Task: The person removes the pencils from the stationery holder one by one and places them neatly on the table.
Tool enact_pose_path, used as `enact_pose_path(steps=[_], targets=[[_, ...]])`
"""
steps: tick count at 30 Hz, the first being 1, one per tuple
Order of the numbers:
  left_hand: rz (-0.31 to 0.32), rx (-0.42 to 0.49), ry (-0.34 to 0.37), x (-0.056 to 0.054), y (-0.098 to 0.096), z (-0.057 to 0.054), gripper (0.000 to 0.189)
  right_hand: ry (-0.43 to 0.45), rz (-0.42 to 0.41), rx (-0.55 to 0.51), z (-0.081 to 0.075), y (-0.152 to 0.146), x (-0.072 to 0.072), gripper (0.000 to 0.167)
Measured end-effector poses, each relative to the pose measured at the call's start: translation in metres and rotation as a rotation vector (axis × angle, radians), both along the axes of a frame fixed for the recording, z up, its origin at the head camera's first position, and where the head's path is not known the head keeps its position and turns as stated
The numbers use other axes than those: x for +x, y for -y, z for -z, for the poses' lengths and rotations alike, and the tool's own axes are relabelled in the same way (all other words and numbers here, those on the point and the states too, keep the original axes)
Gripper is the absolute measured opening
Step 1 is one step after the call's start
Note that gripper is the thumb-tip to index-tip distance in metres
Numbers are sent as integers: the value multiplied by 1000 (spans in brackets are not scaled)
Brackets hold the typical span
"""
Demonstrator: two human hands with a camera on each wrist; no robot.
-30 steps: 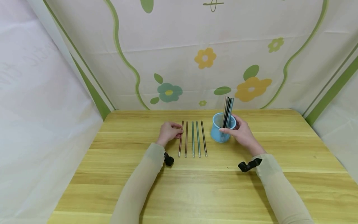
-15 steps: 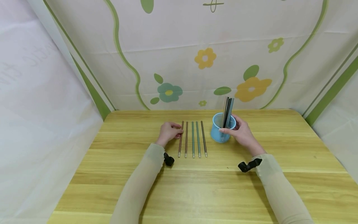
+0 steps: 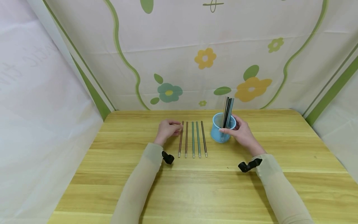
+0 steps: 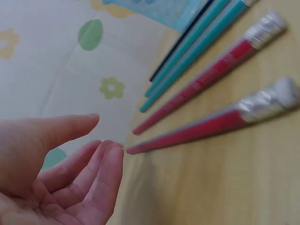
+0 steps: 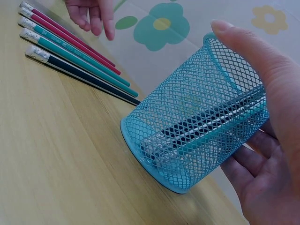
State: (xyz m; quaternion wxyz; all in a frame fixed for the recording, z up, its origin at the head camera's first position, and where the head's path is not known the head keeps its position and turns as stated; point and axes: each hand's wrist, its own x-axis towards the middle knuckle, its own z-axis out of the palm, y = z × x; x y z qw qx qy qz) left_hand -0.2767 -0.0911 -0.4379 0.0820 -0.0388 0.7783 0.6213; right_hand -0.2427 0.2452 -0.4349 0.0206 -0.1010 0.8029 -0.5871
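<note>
Narrow gap between pencils (image 3: 193, 140) and cup (image 3: 218, 135)

Cloth-walled booth, flower-printed fabric (image 3: 173, 40) behind a wood-grained tabletop (image 3: 212, 193).

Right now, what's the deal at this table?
A person's right hand holds a light-blue mesh pencil cup with a bundle of pencils leaning inside. On the wood-grain table, side by side, lie two red pencils, two teal pencils and one black pencil. The left hand is at the far end of the leftmost red one, thumb apart from its fingers, gripping nothing.
</note>
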Motion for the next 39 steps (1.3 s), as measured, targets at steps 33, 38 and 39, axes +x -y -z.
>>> enact_pose_path(steps=[33,38,39], targets=[[151,-30,-211,7,-39,-44,40,8,-6,-2,-10,3,6,80],[201,-47,-268,5,-51,-44,45,-4,-7,8,-11,4,7,81],[205,-43,-275,5,-54,-44,45,-5,-5,11,-11,4,7,81]])
